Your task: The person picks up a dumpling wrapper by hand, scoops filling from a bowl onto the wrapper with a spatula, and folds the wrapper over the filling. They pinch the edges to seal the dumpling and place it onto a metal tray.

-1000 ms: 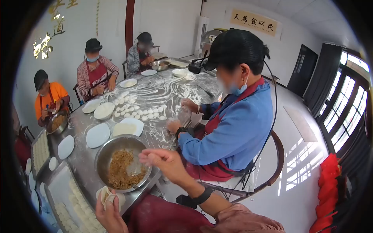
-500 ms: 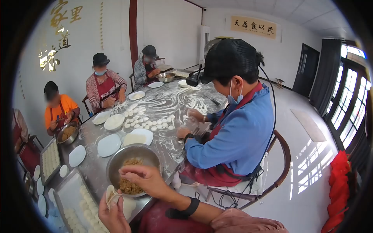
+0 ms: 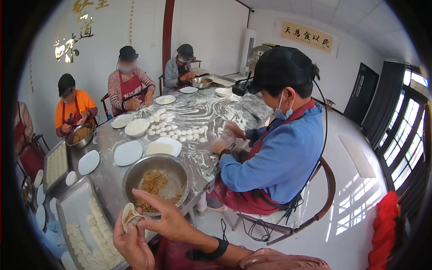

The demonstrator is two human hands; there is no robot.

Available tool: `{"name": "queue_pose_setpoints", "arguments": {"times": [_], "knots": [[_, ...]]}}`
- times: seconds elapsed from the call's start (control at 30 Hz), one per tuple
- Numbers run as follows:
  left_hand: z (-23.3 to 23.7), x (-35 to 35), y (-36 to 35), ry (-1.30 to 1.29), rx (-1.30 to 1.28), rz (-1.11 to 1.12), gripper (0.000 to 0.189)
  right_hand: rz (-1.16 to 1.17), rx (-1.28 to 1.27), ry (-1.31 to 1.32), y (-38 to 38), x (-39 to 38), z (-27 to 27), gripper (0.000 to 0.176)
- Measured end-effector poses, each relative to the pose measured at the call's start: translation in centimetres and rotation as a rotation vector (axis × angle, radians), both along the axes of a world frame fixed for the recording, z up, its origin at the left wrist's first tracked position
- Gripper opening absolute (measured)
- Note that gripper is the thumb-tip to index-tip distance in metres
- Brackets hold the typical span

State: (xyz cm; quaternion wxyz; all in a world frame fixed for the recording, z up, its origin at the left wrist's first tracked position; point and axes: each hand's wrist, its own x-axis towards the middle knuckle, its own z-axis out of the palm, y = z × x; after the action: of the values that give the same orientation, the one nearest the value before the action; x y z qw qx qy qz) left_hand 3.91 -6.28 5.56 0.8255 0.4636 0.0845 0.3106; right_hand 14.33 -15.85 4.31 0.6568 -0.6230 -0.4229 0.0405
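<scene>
My left hand (image 3: 131,245) holds a partly folded dumpling (image 3: 130,215) upright between thumb and fingers, and brown filling shows in its opening. The fingers of my right hand (image 3: 164,218) pinch the right edge of the wrapper, with the index finger stretched out above. Just behind the hands is a steel bowl (image 3: 180,171) with brown filling (image 3: 154,181) inside. To the left of my left hand lies a metal tray (image 3: 72,204) with rows of dumplings (image 3: 101,229).
A person in blue (image 3: 281,148) sits at the right of the floury table (image 3: 198,108). Round wrappers (image 3: 180,133) and white plates (image 3: 128,153) lie on it. Several people sit along the far and left sides. A wooden chair (image 3: 330,184) stands at right.
My right hand has come down from above the bowl to the dumpling and now touches its wrapper. The view has shifted slightly.
</scene>
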Motion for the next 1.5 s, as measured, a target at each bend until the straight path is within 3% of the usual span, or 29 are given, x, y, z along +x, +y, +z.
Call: {"name": "queue_pose_setpoints", "arguments": {"times": [0.1,0.2,0.27,0.33,0.37,0.4,0.47,0.5,0.63,0.83,1.0,1.5], "knots": [[-0.5,0.2,0.4,-0.002,-0.011,0.011,0.040,0.043,-0.033,0.059,0.8,0.0,-0.4,0.073],[-1.4,0.5,0.7,0.077,0.031,0.024,0.041,0.031,-0.048,0.084,1.3,0.2,-1.3,0.070],[-2.7,0.9,0.9,-0.067,-0.011,0.107,0.048,-0.036,-0.074,0.011,2.1,0.1,-1.7,0.063],[-1.8,1.0,0.5,-0.048,-0.066,0.085,0.047,-0.075,-0.054,0.037,2.2,-0.1,-1.8,0.059],[-1.9,0.8,0.6,-0.039,-0.044,0.091,0.043,-0.100,-0.078,0.018,2.0,-0.5,-0.9,0.057],[-2.8,0.7,0.8,0.002,0.182,0.179,0.039,-0.142,-0.085,-0.037,2.3,-0.6,-0.9,0.054],[-3.1,0.2,1.1,-0.085,-0.090,0.071,0.038,-0.048,0.116,0.246,3.2,-1.2,-1.5,0.050],[-3.4,0.1,1.4,-0.097,-0.095,0.072,0.038,0.007,0.153,0.336,3.3,-1.4,-1.6,0.050],[-3.9,0.2,1.6,-0.095,-0.089,0.038,0.041,-0.009,0.172,0.233,3.5,-1.1,-2.2,0.046],[-4.0,1.0,1.8,-0.047,-0.019,0.045,0.042,-0.031,0.200,0.335,3.8,-1.0,-2.2,0.043],[-4.3,1.3,1.7,-0.036,-0.106,0.082,0.039,-0.088,0.203,0.188,3.9,-0.6,-3.3,0.034],[-4.6,1.7,1.4,-0.023,0.022,0.084,0.037,-0.101,0.204,0.201,3.4,-0.2,-3.5,0.011]]}}
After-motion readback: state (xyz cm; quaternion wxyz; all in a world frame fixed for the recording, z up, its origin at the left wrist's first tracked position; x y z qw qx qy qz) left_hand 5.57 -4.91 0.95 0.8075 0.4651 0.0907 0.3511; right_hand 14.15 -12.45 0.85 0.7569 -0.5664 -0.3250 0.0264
